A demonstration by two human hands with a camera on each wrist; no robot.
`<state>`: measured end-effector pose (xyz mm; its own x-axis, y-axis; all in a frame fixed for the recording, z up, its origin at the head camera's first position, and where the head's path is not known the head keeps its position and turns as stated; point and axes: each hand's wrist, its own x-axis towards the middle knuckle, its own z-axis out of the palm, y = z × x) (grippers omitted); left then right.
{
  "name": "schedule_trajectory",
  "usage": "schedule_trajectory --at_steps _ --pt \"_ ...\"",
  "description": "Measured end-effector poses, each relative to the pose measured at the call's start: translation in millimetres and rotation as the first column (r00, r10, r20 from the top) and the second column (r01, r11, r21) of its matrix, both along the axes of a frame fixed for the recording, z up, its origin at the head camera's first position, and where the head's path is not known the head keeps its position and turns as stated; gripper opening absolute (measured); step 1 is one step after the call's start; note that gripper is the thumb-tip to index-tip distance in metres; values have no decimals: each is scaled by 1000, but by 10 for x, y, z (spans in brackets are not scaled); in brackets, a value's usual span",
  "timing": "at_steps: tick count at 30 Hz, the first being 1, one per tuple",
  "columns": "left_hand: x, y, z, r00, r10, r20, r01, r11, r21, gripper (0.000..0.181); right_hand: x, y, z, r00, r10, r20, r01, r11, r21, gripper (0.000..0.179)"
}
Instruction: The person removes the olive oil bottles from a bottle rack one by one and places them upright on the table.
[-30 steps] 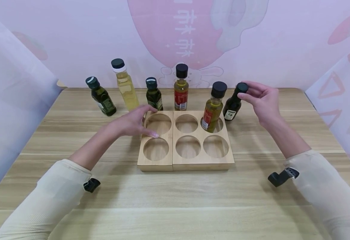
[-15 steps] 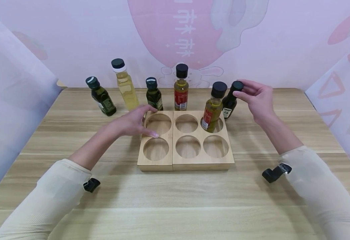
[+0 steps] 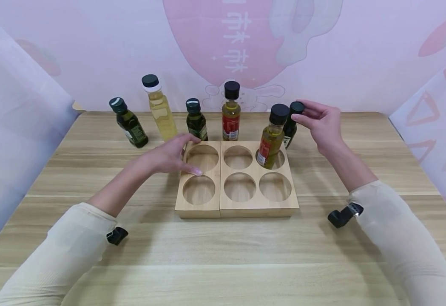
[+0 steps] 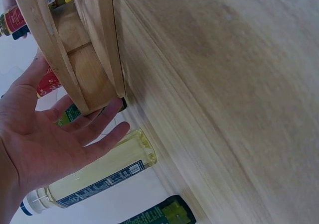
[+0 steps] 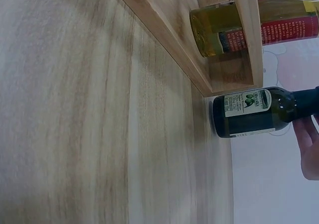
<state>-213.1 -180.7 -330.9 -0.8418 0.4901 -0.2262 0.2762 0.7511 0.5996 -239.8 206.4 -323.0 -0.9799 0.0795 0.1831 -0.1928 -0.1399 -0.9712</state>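
My right hand (image 3: pixel 324 125) pinches the dark cap of a small dark-green olive oil bottle (image 5: pixel 249 112). This bottle is upright just behind the rack's right back corner, partly hidden in the head view by a red-label oil bottle (image 3: pixel 270 146). That oil bottle stands in the back right hole of the light wooden rack (image 3: pixel 259 204); the rack's other holes hold nothing. My left hand (image 3: pixel 173 155) rests on the rack's left end, its thumb on top and its spread, fairly straight fingers (image 4: pixel 102 119) against the side.
Behind the rack stand another red-label oil bottle (image 3: pixel 230 121) and a small green bottle (image 3: pixel 197 125). To the left are a tall pale-yellow oil bottle (image 3: pixel 161 112) and another green bottle (image 3: pixel 132 128). A printed cloth (image 3: pixel 112 51) hangs along the table's back edge.
My right hand has moved the dark-green bottle left, from beside the rack's back corner to partly behind the red-label bottle. My left hand and the rack have stayed in place.
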Motion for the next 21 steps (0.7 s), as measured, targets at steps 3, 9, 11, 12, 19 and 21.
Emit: schedule_trajectory --at_steps 3,9,11,12,19,21 --pt "3 4 3 1000 3 3 -3 1000 -2 91 -5 -8 2 1000 7 -6 -7 1000 -6 36" --pt "15 10 10 1000 13 17 -13 1000 -7 92 -22 -25 -3 1000 13 -1 -13 1000 -1 37" --pt "16 13 10 1000 13 21 -13 1000 -6 92 -24 -28 -4 1000 12 3 -12 1000 -4 39" --pt "15 15 10 1000 11 22 -11 1000 -6 91 -26 -30 -4 1000 10 3 -10 1000 0 39" --pt "13 14 29 1000 8 25 -8 1000 -18 91 -38 -48 -8 1000 25 -13 -25 1000 13 37" --pt "9 14 32 1000 5 26 -5 1000 -18 91 -42 -54 -14 1000 30 -9 -30 1000 11 37"
